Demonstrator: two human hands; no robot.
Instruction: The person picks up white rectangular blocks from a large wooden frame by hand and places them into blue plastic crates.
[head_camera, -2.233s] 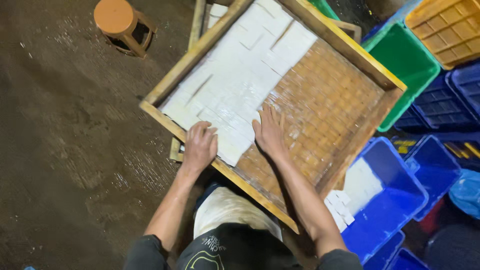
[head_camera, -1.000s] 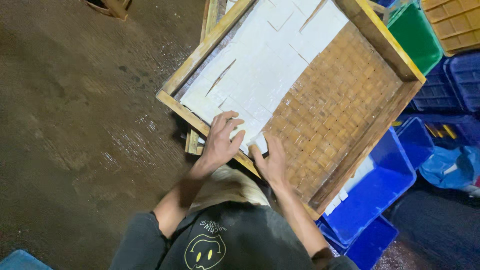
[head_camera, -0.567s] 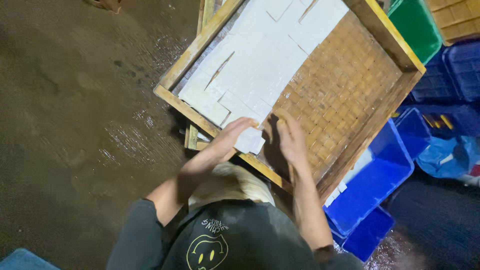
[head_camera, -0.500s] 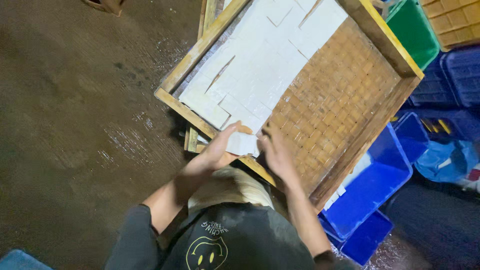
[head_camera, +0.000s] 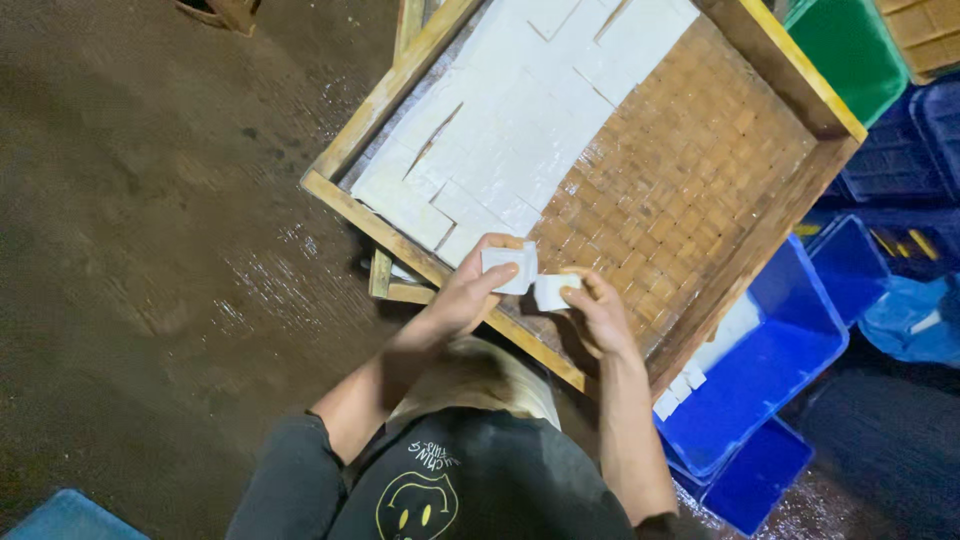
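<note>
Wooden tray (head_camera: 420, 75): its far end runs off the top edge, so its full length cannot be seen.
White blocks (head_camera: 520, 130): the far rows are cut off at the top edge.
Left hand (head_camera: 462, 297): its palm faces away; the held white piece (head_camera: 510, 268) is partly covered by the fingers (head_camera: 492, 281).
Right hand (head_camera: 598, 318): how its fingers meet the small white piece (head_camera: 552, 291) is blurred.
Blue bin (head_camera: 770, 370): the tray's corner hides part of it; the pale pieces inside are too small to tell.
Green crate (head_camera: 850, 50): cut off at the top.
Person's head: hidden below the camera.
</note>
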